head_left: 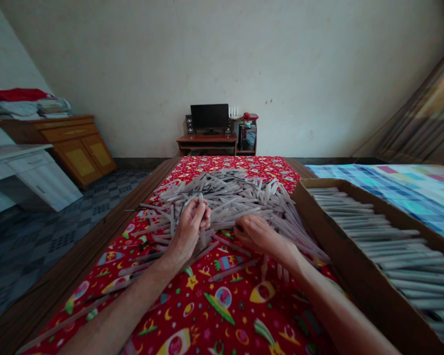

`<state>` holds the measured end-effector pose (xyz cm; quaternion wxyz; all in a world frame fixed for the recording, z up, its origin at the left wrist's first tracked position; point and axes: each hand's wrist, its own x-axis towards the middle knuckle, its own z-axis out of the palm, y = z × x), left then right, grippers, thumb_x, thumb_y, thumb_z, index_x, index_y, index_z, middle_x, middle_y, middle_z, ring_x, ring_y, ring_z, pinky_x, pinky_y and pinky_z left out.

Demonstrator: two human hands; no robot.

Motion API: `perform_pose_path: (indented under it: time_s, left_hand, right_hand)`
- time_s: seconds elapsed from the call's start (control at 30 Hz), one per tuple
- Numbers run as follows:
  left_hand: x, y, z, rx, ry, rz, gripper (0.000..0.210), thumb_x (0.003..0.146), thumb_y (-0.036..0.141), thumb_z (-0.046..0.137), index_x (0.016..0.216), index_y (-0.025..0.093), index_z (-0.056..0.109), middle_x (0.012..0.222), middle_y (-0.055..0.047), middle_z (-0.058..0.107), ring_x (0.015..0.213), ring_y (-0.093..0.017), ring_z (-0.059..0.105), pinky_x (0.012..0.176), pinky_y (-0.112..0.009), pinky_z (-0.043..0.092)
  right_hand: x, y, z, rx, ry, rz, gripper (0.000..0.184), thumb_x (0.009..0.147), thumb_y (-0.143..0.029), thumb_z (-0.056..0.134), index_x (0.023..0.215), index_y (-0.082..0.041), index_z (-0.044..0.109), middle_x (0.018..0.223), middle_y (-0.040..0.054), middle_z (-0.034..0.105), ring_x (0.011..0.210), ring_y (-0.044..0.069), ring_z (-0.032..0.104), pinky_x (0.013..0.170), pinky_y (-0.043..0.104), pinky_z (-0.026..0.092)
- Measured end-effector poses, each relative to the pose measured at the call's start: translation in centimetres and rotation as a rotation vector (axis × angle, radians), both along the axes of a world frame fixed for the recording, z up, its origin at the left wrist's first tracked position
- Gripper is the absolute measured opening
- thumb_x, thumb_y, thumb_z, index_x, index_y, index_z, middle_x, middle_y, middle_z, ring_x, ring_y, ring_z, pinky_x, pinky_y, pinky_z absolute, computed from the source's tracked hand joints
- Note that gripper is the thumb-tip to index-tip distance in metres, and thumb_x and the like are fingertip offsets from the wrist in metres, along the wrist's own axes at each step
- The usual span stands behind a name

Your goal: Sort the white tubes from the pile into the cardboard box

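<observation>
A big heap of translucent whitish plastic tubes (233, 192), with some dark thin pieces among them, lies on a red cartoon-print cloth (187, 315). In front of the heap, my left hand (190, 222) is closed around a single translucent tube (203, 239), which stands roughly upright, its tip showing above the thumb. My right hand (257, 231) is low at the heap's near edge, to the right of the left one. Its fingers curl down and inward, and what they pinch, if anything, is hidden. Several loose tubes are scattered on the cloth around both forearms.
At the right, a long cardboard box (329, 241) holds rows of similar tubes (395, 251). Beyond it is a checked bedspread (377, 180). A monitor (209, 117) stands on a small desk (207, 141) by the far wall. Wooden cabinet (77, 148) and white desk (40, 172) are left.
</observation>
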<state>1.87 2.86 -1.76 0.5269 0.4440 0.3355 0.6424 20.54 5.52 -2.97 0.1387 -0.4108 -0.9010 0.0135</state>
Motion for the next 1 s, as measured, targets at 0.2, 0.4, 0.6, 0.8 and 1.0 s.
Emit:
perform_pose_path:
  time_s: [0.2,0.4,0.6,0.8,1.0]
  left_hand:
    - [0.0,0.0,-0.1,-0.005,-0.016,0.012,0.017,0.080,0.030,0.058,0.085,0.017,0.048,0.059,0.006,0.046,0.041,-0.001,0.033,0.040,-0.012,0.025]
    - [-0.5,0.4,0.5,0.001,-0.286,0.203,0.014,0.081,0.022,0.055,0.073,0.016,0.045,0.068,0.001,0.054,0.050,-0.004,0.044,0.046,-0.014,0.036]
    - [-2.4,1.5,1.7,-0.120,-0.583,0.300,0.029,0.089,0.006,0.032,0.065,0.011,0.047,0.066,-0.004,0.051,0.054,-0.006,0.047,0.051,-0.016,0.042]
    - [-2.5,1.3,2.7,-0.166,-0.681,0.272,0.034,0.089,0.003,0.027,0.063,0.010,0.048,0.066,-0.003,0.046,0.054,-0.006,0.045,0.050,-0.015,0.043]
    - [-2.5,1.2,2.8,-0.145,-0.688,0.267,0.033,0.088,0.002,0.026,0.067,0.009,0.050,0.066,-0.004,0.048,0.057,-0.007,0.049,0.052,-0.015,0.047]
  right_hand:
    - [2.3,1.8,3.1,-0.398,0.193,0.065,0.023,0.079,-0.023,0.048,0.070,-0.011,0.066,0.054,-0.0012,0.053,0.049,0.007,0.041,0.047,0.019,0.027]
    - [2.6,1.5,4.8,-0.489,0.412,0.146,0.026,0.078,-0.016,0.046,0.092,-0.010,0.068,0.067,0.0016,0.064,0.061,0.011,0.053,0.057,0.019,0.038]
    - [1.6,0.3,5.6,-0.425,0.466,0.142,0.027,0.078,-0.015,0.046,0.094,-0.012,0.068,0.068,0.0005,0.064,0.056,0.009,0.050,0.052,0.018,0.035]
    - [1.3,-0.4,6.0,-0.360,0.457,0.159,0.026,0.078,-0.013,0.044,0.088,-0.012,0.069,0.064,0.0000,0.061,0.052,0.007,0.045,0.050,0.017,0.032]
    - [1.3,-0.4,5.9,-0.366,0.458,0.163,0.029,0.078,-0.010,0.042,0.091,-0.013,0.068,0.067,0.0007,0.062,0.056,0.008,0.050,0.053,0.017,0.034]
